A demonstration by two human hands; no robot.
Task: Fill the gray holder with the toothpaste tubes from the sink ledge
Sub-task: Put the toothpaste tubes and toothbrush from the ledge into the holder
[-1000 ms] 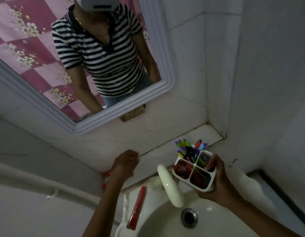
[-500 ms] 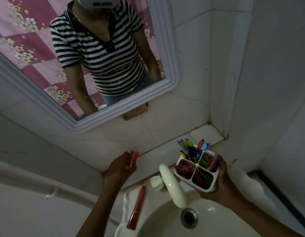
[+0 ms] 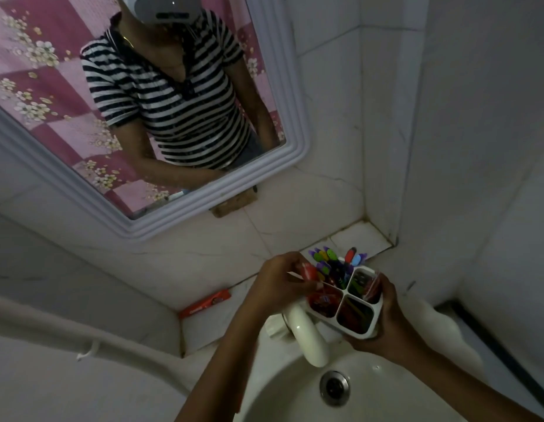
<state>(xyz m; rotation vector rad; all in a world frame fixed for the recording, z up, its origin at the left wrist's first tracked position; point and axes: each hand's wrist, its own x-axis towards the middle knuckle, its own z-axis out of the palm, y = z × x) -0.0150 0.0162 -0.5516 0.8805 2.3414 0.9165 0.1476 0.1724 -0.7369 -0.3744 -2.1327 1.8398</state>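
My right hand (image 3: 383,327) grips the gray four-compartment holder (image 3: 375,312) above the sink, just right of the faucet. Colourful toothbrushes (image 3: 331,260) stick out of its far compartment, and red tubes sit in the others. My left hand (image 3: 280,284) holds a red toothpaste tube (image 3: 307,272) at the holder's left rim, over the near-left compartment. One more red toothpaste tube (image 3: 205,304) lies on the tiled ledge at the left, against the wall.
A white curved faucet (image 3: 307,339) stands directly under my left hand. The white sink basin (image 3: 289,400) with its metal drain (image 3: 334,388) lies below. A framed mirror (image 3: 295,117) hangs on the tiled wall, and a corner wall closes the right side.
My left hand lifted a red tube from the ledge and carried it right to the holder. The red tube on the sink rim at lower left is now hidden behind my left forearm.
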